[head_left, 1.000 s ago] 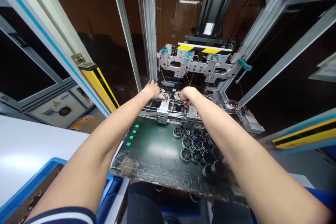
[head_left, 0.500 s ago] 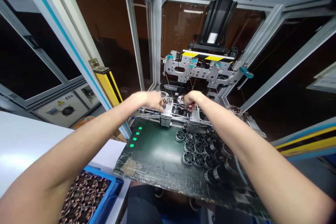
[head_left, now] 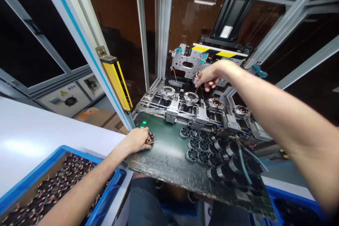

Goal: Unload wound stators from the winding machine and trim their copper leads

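Observation:
My left hand (head_left: 137,139) rests on the left end of the dark green work plate (head_left: 164,155), fingers closed on a copper-wound stator (head_left: 150,137). My right hand (head_left: 210,74) is raised above the row of machine fixtures (head_left: 190,98), pinching a small copper-wound stator (head_left: 197,76) in front of the silver winding head (head_left: 190,61). The two left fixtures stand empty; two fixtures further right hold wound stators (head_left: 215,102).
A cluster of several dark unwound cores (head_left: 206,144) lies on the plate's right half. A blue bin (head_left: 106,201) of wound stators sits at lower left. A yellow light-curtain post (head_left: 118,79) and aluminium frame border the left. Green buttons (head_left: 144,123) lie beside my left hand.
Both hands left the two left fixtures, each with a wound stator. The left drew back down to the plate's left end; the right lifted up toward the winding head.

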`<state>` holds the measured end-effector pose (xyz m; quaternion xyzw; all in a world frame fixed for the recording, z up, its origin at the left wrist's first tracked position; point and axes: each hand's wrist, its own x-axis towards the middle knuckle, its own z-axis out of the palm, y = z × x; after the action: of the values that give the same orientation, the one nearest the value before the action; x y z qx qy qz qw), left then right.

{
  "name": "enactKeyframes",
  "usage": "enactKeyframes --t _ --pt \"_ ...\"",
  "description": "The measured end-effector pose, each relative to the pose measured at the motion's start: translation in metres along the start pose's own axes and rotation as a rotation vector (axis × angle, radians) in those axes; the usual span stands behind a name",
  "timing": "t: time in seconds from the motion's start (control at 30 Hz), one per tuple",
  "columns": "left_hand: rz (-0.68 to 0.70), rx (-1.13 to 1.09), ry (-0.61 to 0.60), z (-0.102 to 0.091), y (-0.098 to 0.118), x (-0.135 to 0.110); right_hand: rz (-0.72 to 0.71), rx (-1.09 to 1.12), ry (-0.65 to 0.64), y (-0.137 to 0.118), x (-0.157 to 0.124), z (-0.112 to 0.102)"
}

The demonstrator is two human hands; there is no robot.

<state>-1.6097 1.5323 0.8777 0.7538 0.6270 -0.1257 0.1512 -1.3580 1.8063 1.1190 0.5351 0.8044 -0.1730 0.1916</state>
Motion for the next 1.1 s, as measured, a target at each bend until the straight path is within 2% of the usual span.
enactKeyframes --t 0.07,0.13,0.17,0.23,0.27,0.33,0.4,0.47,0.5,0.53,0.6,0.67,0.73,0.83,0.9,1.0,1.1 --pt "-0.019 -0.008 0.034 0.007 -0.004 0.005 -0.03 -0.023 -0.056 -0.001 -0.017 -0.003" --pt "-0.039 -0.01 0.077 0.011 -0.007 0.011 -0.114 -0.056 -0.152 -0.012 -0.034 0.023" --pt "-0.048 -0.008 0.103 0.012 -0.007 0.014 -0.226 -0.094 -0.227 -0.021 -0.041 0.045" --pt "-0.056 -0.004 0.155 0.013 -0.008 0.018 -0.312 -0.122 -0.326 -0.043 -0.051 0.101" --pt "-0.052 -0.003 0.178 0.013 -0.008 0.018 -0.336 -0.137 -0.335 -0.056 -0.054 0.131" --pt "-0.034 -0.004 0.214 0.011 -0.009 0.014 -0.394 -0.168 -0.298 -0.079 -0.057 0.185" --pt "-0.014 -0.008 0.242 0.009 -0.01 0.006 -0.462 -0.166 -0.168 -0.096 -0.058 0.226" --pt "0.007 -0.019 0.273 0.004 -0.01 -0.005 -0.524 -0.146 -0.033 -0.101 -0.06 0.25" --pt "0.018 -0.028 0.294 0.0 -0.01 -0.011 -0.547 -0.137 0.022 -0.098 -0.061 0.255" --pt "0.029 -0.04 0.321 -0.005 -0.009 -0.016 -0.564 -0.133 0.066 -0.091 -0.063 0.256" --pt "0.049 -0.068 0.391 -0.02 -0.002 -0.022 -0.57 -0.14 0.134 -0.064 -0.069 0.245" --pt "0.073 -0.096 0.472 -0.042 0.015 -0.019 -0.518 -0.158 0.195 -0.02 -0.075 0.218" --pt "0.12 -0.12 0.562 -0.072 0.044 -0.002 -0.384 -0.177 0.262 0.035 -0.081 0.18" --pt "0.205 -0.1 0.628 -0.126 0.109 0.05 -0.086 -0.19 0.347 0.123 -0.087 0.123" --pt "0.24 -0.064 0.616 -0.159 0.159 0.098 0.101 -0.169 0.34 0.174 -0.087 0.099" --pt "0.229 0.002 0.563 -0.192 0.223 0.172 0.264 -0.061 0.198 0.226 -0.078 0.095" --pt "0.2 0.063 0.457 -0.201 0.261 0.23 0.317 0.066 0.041 0.251 -0.06 0.114"
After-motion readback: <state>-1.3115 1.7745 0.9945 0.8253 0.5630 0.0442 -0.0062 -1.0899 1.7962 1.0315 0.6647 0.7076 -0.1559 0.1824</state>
